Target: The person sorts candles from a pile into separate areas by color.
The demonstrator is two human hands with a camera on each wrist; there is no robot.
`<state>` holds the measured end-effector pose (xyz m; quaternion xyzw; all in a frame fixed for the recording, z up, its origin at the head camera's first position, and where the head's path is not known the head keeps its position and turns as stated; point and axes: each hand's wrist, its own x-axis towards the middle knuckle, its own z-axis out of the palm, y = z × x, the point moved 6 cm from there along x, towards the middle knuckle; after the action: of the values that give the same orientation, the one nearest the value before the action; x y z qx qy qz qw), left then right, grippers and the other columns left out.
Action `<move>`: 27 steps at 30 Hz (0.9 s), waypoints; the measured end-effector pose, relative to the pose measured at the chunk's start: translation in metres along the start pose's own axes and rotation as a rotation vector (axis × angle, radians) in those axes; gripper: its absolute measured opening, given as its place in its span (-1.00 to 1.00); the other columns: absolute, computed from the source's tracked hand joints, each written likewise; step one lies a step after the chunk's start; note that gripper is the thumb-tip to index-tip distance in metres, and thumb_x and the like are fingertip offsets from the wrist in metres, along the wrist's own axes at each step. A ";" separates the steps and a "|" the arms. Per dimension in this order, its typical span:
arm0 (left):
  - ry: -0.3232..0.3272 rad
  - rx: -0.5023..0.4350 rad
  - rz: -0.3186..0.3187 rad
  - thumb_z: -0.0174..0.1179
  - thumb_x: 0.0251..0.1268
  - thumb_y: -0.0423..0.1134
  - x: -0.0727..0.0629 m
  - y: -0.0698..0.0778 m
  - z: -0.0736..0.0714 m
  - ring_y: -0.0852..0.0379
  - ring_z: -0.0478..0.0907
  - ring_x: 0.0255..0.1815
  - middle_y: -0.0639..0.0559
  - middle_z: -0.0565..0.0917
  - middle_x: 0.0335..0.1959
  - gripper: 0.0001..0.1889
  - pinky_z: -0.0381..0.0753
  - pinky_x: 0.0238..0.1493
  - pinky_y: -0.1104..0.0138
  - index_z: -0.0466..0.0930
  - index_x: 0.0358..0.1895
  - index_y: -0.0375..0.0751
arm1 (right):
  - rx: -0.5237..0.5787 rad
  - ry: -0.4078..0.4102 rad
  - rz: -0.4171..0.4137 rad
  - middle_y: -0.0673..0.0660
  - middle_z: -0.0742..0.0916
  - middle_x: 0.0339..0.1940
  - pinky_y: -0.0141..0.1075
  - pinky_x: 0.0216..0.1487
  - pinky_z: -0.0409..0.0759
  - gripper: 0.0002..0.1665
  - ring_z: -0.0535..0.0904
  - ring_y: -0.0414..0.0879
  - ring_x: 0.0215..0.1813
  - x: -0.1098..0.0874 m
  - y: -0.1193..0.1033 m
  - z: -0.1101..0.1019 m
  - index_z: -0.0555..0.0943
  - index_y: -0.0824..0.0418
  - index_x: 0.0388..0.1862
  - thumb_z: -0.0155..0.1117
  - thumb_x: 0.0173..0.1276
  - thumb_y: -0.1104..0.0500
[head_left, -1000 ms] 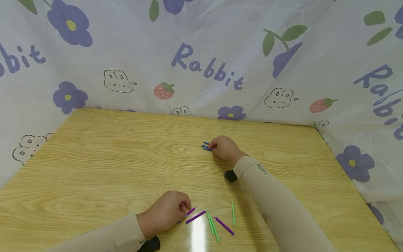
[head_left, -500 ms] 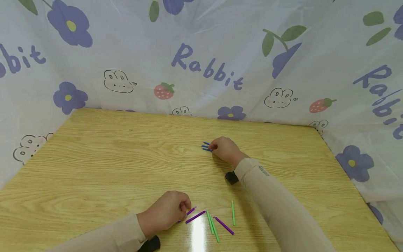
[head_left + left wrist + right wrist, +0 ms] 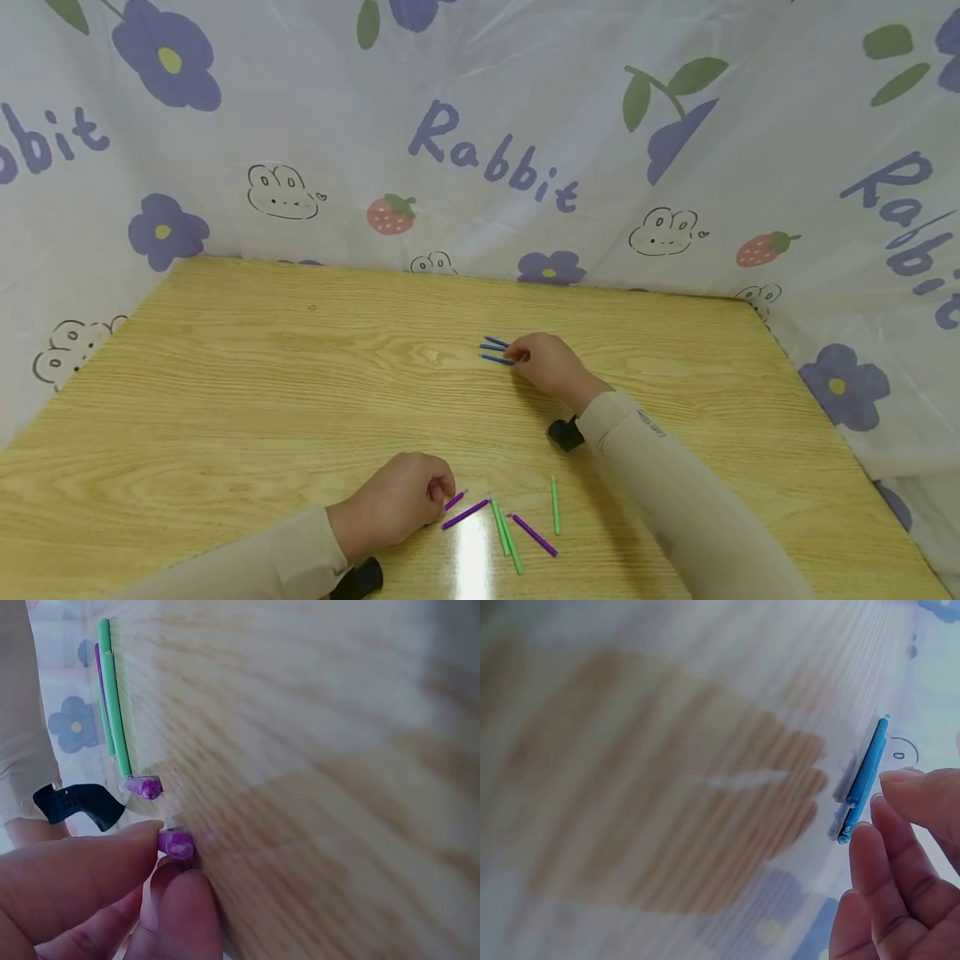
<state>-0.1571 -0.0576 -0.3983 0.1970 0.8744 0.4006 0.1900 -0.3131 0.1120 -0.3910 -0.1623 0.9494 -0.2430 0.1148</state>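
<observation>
Near the front of the table, my left hand point(image 3: 397, 504) pinches a thin purple candle point(image 3: 177, 844) between thumb and fingers, low over the wood. Just right of it lie a second purple candle point(image 3: 465, 514), two crossed green candles point(image 3: 512, 546), another purple candle point(image 3: 534, 535) and a lone green candle point(image 3: 556, 507). Farther back, three blue candles point(image 3: 497, 360) lie side by side, their right ends partly behind my right hand point(image 3: 551, 367). In the right wrist view its thumb and fingers stand apart with nothing between them, close beside the blue candles point(image 3: 865, 769).
The wooden table point(image 3: 262, 383) ends at the back against a white curtain point(image 3: 480, 75) printed with rabbits, flowers and strawberries. A black wrist camera mount point(image 3: 566, 433) hangs under the right forearm, and another black mount point(image 3: 357, 579) under the left.
My right hand has loosened and drawn slightly right and toward me, leaving more of the blue candles showing. The left hand keeps its pinch in the same place.
</observation>
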 end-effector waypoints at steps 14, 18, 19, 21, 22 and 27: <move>0.005 0.005 0.005 0.20 -0.02 -0.65 -0.002 0.002 0.004 0.13 0.41 -0.43 0.06 0.54 -0.50 -0.80 0.44 -0.44 0.38 0.61 -0.40 -0.29 | 0.069 0.003 -0.019 0.09 0.70 -0.05 -0.23 -0.07 0.57 -0.76 0.58 -0.07 -0.08 -0.034 0.000 0.004 0.67 0.19 -0.01 0.18 0.40 0.27; 0.010 0.016 0.007 0.22 -0.01 -0.64 -0.002 0.003 0.005 0.14 0.41 -0.44 0.07 0.53 -0.51 -0.81 0.43 -0.44 0.39 0.61 -0.42 -0.28 | 0.075 -0.016 -0.031 0.07 0.70 -0.03 -0.24 -0.07 0.57 -0.76 0.59 -0.08 -0.07 -0.043 -0.004 0.008 0.67 0.18 -0.01 0.18 0.40 0.27; 0.012 0.018 0.006 0.22 -0.01 -0.64 -0.002 0.003 0.005 0.14 0.41 -0.44 0.08 0.52 -0.52 -0.81 0.43 -0.45 0.39 0.61 -0.42 -0.28 | 0.075 -0.019 -0.033 0.06 0.70 -0.04 -0.24 -0.07 0.57 -0.76 0.59 -0.09 -0.07 -0.045 -0.005 0.009 0.68 0.18 -0.01 0.18 0.39 0.27; 0.015 0.023 0.006 0.23 -0.02 -0.64 -0.003 0.003 0.005 0.15 0.41 -0.45 0.10 0.52 -0.52 -0.81 0.43 -0.45 0.39 0.61 -0.43 -0.27 | 0.070 -0.016 -0.042 0.05 0.70 -0.06 -0.23 -0.07 0.57 -0.76 0.59 -0.09 -0.08 -0.049 -0.007 0.010 0.68 0.18 -0.02 0.19 0.38 0.28; 0.018 0.024 0.008 0.23 -0.02 -0.64 -0.003 0.003 0.005 0.16 0.41 -0.45 0.10 0.51 -0.52 -0.81 0.44 -0.45 0.40 0.61 -0.43 -0.27 | 0.066 -0.010 -0.045 0.05 0.70 -0.06 -0.23 -0.08 0.57 -0.76 0.59 -0.09 -0.08 -0.051 -0.008 0.010 0.68 0.18 -0.03 0.19 0.38 0.28; 0.035 0.032 0.024 0.21 -0.06 -0.64 -0.003 0.004 0.006 0.18 0.41 -0.46 0.10 0.53 -0.53 -0.80 0.44 -0.46 0.40 0.61 -0.44 -0.28 | 0.066 -0.003 -0.056 0.03 0.72 -0.09 -0.23 -0.08 0.56 -0.76 0.59 -0.10 -0.09 -0.063 -0.013 0.010 0.70 0.17 -0.06 0.17 0.38 0.31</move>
<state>-0.1509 -0.0528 -0.3978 0.2034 0.8815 0.3923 0.1665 -0.2490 0.1196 -0.3846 -0.1854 0.9358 -0.2772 0.1145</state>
